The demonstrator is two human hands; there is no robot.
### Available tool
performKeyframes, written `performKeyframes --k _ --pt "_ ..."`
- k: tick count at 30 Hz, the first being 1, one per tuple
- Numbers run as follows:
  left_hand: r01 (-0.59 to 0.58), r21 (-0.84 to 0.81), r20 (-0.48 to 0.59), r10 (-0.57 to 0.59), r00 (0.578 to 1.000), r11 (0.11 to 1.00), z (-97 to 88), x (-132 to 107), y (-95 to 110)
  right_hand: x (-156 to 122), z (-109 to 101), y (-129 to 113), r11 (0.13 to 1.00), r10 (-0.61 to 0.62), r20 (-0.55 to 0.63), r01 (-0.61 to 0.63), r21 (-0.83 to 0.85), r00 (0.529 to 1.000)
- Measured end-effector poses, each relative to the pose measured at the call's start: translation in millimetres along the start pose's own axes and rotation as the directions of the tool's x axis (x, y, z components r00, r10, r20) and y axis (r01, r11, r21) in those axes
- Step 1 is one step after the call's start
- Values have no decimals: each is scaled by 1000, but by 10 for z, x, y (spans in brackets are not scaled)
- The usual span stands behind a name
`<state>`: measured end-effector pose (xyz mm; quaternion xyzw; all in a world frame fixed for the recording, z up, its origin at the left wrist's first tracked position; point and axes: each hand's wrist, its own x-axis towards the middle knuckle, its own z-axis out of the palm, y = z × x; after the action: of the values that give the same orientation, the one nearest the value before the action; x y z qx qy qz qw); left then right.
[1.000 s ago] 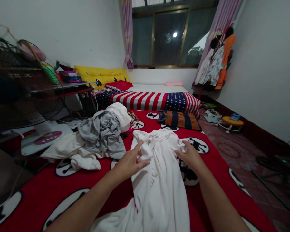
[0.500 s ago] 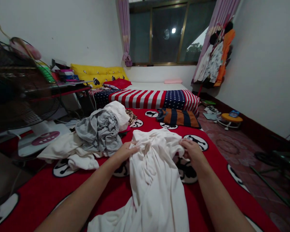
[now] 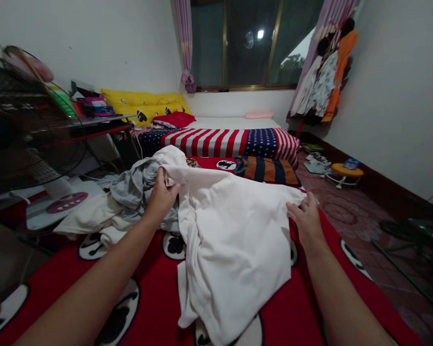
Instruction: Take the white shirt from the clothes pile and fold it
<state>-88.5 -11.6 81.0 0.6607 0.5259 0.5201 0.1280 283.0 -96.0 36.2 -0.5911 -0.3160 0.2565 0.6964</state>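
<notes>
A white garment (image 3: 238, 226) is stretched between my two hands over the red patterned bedspread (image 3: 151, 298); its exact kind does not show. My left hand (image 3: 162, 194) pinches its upper left corner, raised a little beside the clothes pile. At the upper right corner my right hand (image 3: 306, 211) grips the cloth with bent fingers. The top edge runs nearly straight between the hands, while the lower part hangs in soft folds and rests on the bedspread. Left of it lies a heap of grey clothes (image 3: 132, 185) with white and cream pieces.
A folded orange and navy striped garment (image 3: 269, 170) lies at the far edge of the bedspread. Beyond is a bed with a flag-patterned cover (image 3: 209, 142). A fan (image 3: 32, 125) stands at left, and a low yellow stool (image 3: 346, 169) sits on the floor at right.
My hands have moved apart, the left up and leftward, the right to the right. The white garment, bunched before, is now spread wide, and its lower end has drawn away from me.
</notes>
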Motion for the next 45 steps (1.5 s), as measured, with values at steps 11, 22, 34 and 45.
performKeyframes --k 11,22,34,45 --pt "-16 172 533 -79 842 985 -352 -957 63 -459 295 -625 992 -80 361 109 -58 929" --pt "-125 15 703 78 707 992 -535 -1308 21 -1469 391 -637 701 294 936 622 -348 192" --pt "-117 27 701 65 710 993 -544 -1301 94 -912 -46 -999 919 34 659 235 -316 752" --pt "-218 -5 607 176 775 976 -376 -1251 350 -719 -184 -230 719 -251 557 538 -440 791"
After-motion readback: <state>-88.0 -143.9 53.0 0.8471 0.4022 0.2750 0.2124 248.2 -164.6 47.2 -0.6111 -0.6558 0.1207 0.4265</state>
